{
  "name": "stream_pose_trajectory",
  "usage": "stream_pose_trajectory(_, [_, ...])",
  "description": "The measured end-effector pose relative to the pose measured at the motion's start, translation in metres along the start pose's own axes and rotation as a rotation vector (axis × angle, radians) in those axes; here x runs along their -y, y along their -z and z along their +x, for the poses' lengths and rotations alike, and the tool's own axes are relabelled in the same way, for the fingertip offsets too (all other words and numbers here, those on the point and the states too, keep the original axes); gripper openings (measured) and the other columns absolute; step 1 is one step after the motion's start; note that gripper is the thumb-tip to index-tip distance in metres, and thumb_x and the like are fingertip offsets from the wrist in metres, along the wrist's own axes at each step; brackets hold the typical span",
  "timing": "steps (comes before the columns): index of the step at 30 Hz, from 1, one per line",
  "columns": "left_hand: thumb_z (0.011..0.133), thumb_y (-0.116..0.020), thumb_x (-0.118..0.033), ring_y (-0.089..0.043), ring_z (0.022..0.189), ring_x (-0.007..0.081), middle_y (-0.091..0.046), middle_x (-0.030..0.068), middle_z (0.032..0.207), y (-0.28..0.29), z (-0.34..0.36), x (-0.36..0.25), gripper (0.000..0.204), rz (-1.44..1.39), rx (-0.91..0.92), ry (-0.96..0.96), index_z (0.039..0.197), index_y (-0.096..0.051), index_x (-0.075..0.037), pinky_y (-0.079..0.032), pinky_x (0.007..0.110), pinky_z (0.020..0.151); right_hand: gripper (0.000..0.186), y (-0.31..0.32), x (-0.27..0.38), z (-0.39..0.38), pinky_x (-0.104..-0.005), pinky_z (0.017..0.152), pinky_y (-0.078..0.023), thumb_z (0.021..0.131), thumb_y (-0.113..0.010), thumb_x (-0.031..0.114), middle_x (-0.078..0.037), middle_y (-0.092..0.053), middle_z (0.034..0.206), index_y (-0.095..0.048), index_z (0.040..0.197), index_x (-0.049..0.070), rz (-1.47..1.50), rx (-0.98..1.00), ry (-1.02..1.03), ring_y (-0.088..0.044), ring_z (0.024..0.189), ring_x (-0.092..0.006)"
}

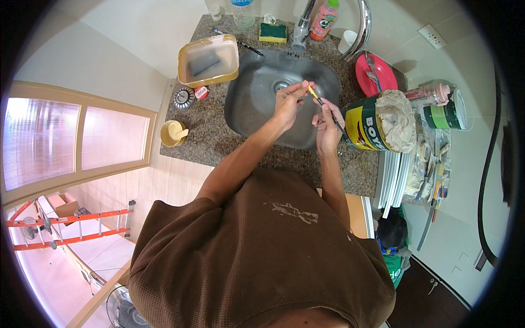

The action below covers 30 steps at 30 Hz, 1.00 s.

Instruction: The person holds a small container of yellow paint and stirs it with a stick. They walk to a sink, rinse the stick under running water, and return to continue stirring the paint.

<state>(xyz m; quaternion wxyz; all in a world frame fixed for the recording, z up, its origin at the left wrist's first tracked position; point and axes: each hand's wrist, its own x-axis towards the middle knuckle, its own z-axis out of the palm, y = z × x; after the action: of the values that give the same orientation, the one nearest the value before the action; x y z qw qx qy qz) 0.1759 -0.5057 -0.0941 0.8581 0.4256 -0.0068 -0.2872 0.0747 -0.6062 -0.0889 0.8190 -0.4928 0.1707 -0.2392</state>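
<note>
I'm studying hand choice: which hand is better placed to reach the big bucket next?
Probably the right hand: it is beside the big bucket, while the left hand is farther away, over the sink. Both hands are on the slim brush.

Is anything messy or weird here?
Yes. The brown shirt has a pale smear, maybe dried paint, that breaks up its plain fabric. Also, crumpled pale cloth bunches atop the bucket, right of the sink, making a lumpy heap.
</note>
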Motion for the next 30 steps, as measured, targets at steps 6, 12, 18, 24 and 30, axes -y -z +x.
stream_pose_trajectory(6, [0.098,-0.074,-0.025,-0.058,0.094,0.0059,-0.076,-0.0012,0.111,0.002,0.000,0.000,0.017,0.022,-0.025,-0.004,0.108,-0.079,-0.011,-0.039,0.028,0.079,0.027,0.000,0.000,0.000,-0.0240,0.060,-0.044,0.104,-0.065,0.017,-0.016,-0.074,0.115,-0.067,0.122,-0.002,-0.017,0.001,0.014,-0.060,0.064,-0.0114])
stream_pose_trajectory(12, [0.095,-0.079,-0.021,-0.059,0.092,0.0059,-0.077,-0.0015,0.106,0.007,0.003,0.003,0.014,0.000,-0.056,0.037,0.104,-0.080,-0.012,-0.038,0.029,0.076,0.027,0.002,0.000,-0.002,-0.0238,0.061,-0.045,0.104,-0.064,0.017,-0.017,-0.074,0.115,-0.067,0.123,-0.002,-0.032,0.006,0.011,-0.060,0.064,-0.0113])
stream_pose_trajectory(18, [0.091,-0.082,-0.019,-0.058,0.089,0.0055,-0.076,-0.0038,0.099,0.010,0.004,0.006,0.009,0.030,-0.080,0.038,0.097,-0.080,-0.014,-0.037,0.029,0.075,0.027,0.008,-0.002,-0.004,-0.0233,0.062,-0.045,0.106,-0.062,0.016,-0.018,-0.073,0.119,-0.066,0.125,-0.002,-0.047,0.018,-0.004,-0.059,0.067,-0.0114])
stream_pose_trajectory(24, [0.087,-0.087,-0.020,-0.051,0.075,0.0028,-0.072,-0.0067,0.088,0.009,0.002,0.003,0.012,0.030,-0.101,0.024,0.093,-0.080,-0.012,-0.032,0.025,0.065,0.028,0.010,-0.003,-0.004,-0.0233,0.063,-0.045,0.106,-0.062,0.016,-0.018,-0.073,0.119,-0.066,0.125,-0.003,-0.050,0.008,-0.013,-0.059,0.067,-0.0114])
stream_pose_trajectory(30, [0.090,-0.084,-0.026,-0.045,0.070,0.0018,-0.069,-0.0079,0.085,0.008,0.004,0.008,0.016,0.046,-0.141,-0.009,0.091,-0.078,-0.011,-0.030,0.023,0.062,0.028,0.008,-0.001,-0.003,-0.0233,0.062,-0.044,0.105,-0.063,0.018,-0.018,-0.073,0.120,-0.066,0.125,-0.002,-0.064,0.016,-0.022,-0.059,0.067,-0.0108])
